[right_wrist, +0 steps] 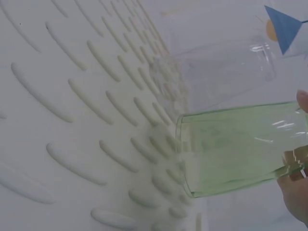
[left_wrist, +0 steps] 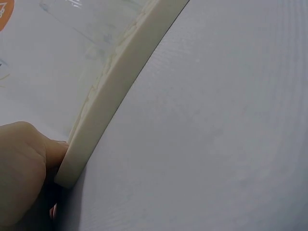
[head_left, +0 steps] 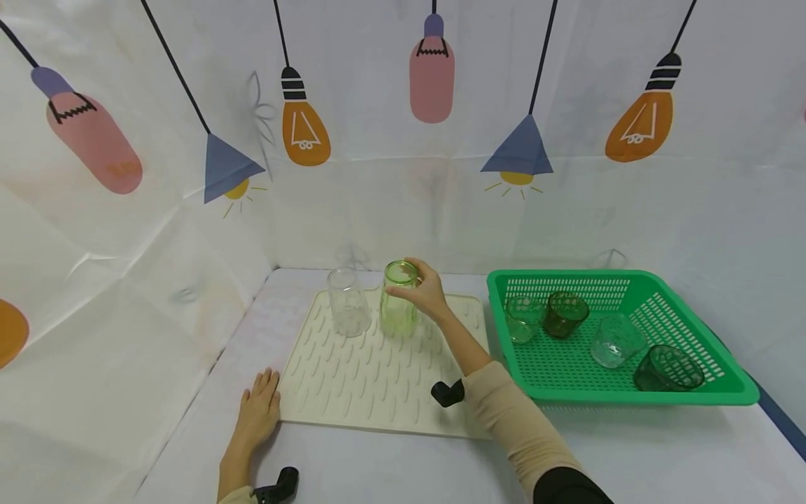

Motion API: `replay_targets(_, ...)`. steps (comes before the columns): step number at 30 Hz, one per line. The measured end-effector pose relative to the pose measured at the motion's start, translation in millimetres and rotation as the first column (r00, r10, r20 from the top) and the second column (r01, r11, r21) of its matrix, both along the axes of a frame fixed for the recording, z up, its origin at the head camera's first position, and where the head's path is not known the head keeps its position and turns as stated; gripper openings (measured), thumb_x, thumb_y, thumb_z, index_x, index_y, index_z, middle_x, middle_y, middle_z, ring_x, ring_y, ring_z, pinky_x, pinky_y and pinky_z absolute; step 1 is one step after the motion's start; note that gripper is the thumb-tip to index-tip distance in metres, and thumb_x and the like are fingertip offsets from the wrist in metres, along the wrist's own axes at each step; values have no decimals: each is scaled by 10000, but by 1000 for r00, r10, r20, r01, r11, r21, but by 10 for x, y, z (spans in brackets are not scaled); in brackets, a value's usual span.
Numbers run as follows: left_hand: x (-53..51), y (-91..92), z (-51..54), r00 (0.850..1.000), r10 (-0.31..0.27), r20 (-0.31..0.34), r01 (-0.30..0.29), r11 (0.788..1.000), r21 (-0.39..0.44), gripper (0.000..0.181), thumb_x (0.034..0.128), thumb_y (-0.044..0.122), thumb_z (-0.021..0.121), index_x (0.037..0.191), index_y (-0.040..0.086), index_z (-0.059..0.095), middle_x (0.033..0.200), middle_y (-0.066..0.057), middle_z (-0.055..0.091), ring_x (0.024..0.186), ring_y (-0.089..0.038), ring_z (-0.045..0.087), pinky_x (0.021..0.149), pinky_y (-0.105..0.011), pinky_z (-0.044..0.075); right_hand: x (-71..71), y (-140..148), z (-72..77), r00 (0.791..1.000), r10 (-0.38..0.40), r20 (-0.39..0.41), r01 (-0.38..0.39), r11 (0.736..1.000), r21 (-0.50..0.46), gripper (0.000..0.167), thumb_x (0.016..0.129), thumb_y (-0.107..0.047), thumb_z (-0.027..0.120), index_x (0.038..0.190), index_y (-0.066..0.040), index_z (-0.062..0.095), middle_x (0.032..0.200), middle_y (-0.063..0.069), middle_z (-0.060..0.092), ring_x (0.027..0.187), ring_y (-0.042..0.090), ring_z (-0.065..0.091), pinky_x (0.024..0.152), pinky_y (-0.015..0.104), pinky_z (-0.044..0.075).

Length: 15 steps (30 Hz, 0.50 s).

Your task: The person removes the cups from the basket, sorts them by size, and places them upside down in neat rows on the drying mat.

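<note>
My right hand (head_left: 427, 288) grips a tall green glass (head_left: 398, 308) near its upper end, over the back of a cream ridged drying mat (head_left: 371, 385). In the right wrist view the lower rim of the green glass (right_wrist: 231, 149) is close to the ridges; whether it touches them I cannot tell. Just left of it a clear glass (head_left: 348, 304) stands on the mat. My left hand (head_left: 258, 406) lies on the table with its fingers extended, beside the mat's left front corner. In the left wrist view its thumb touches the mat's edge (left_wrist: 103, 110).
At the right is a green plastic basket (head_left: 623, 397). Inside it are a pale green glass (head_left: 524, 318), a brown glass (head_left: 565, 315), a clear glass (head_left: 617, 341) and a dark glass (head_left: 667, 369). A white sheet printed with lamps (head_left: 378, 210) hangs behind the table.
</note>
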State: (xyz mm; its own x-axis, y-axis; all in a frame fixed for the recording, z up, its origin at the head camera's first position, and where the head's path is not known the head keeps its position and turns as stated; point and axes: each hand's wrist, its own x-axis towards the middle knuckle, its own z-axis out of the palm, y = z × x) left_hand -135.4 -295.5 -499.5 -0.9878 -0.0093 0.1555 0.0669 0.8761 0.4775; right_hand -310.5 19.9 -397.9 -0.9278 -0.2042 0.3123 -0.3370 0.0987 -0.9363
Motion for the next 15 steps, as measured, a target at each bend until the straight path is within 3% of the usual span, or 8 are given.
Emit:
replay_targets(5,-1,6,1,1000,1,-5,-1,1000,0,416,945,17,381,1282,-226,382,1364,-407,310,1279,-572,240,991,-701,162,-110,-76,-140,1000,-30,-7,30,999,14,714,696,-62,818,1315,38,476,1259,178,561,1160,301,522,1003,408,432)
replay_targets(15,15,19,13,1000,15,-7,-15,1000,18,406,949,16,387,1279,-221,393,1363,-410,308,1283,-568,241,998,-693,156,-121,-169,-205,999,-52,11,51,997,57,728,702,-131,826,1331,-8,481,1248,151,568,1144,289,537,972,415,454)
